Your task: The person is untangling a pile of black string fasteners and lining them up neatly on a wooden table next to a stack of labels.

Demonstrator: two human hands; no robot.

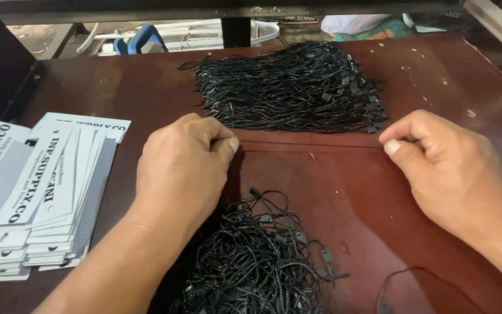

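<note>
Two hands pinch taut black cord; cord bundle beyond

Left hand: bare, knuckles up, fingers curled under — thumb tip pressed against the bent forefinger, pointing toward 3 o'clock.
Left forearm: bare, rising from the frame's lower edge at about 7 o'clock, wrist straight.
Right hand: bare, back turned up, fingers folded in — thumb and forefinger pinched together, the pale thumbnail facing 9 o'clock.
Right forearm: enters from 4 o'clock, wrist slightly bent.
Spacing: the two pinches sit level, well apart, tips aimed at one another.
</note>
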